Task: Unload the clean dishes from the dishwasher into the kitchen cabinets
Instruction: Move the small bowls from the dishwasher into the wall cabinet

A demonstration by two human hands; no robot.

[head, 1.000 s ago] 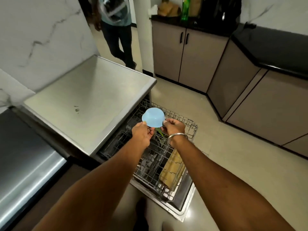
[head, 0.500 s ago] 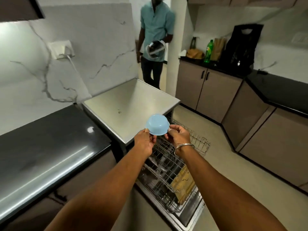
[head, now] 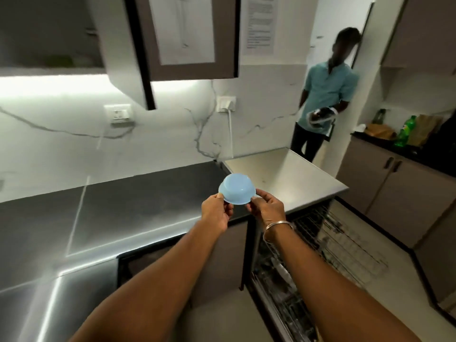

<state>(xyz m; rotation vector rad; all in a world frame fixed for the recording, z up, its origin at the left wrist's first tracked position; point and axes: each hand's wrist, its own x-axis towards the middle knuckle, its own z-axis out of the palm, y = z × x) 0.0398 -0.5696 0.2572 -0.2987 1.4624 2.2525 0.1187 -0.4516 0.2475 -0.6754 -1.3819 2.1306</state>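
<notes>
Both grips pinch blue bowl [head: 237, 188] rim | left hand [head: 217, 211], right hand [head: 267, 208] | arms outstretched above counter [head: 148, 201]

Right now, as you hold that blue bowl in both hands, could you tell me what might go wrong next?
The blue bowl is upside down, pinched only at its rim by the left hand and right hand, so it could slip and drop.
The open cabinet door hangs above; lifting the bowl may knock its edge.
The dishwasher rack is pulled out low on the right, a likely trip hazard.
</notes>
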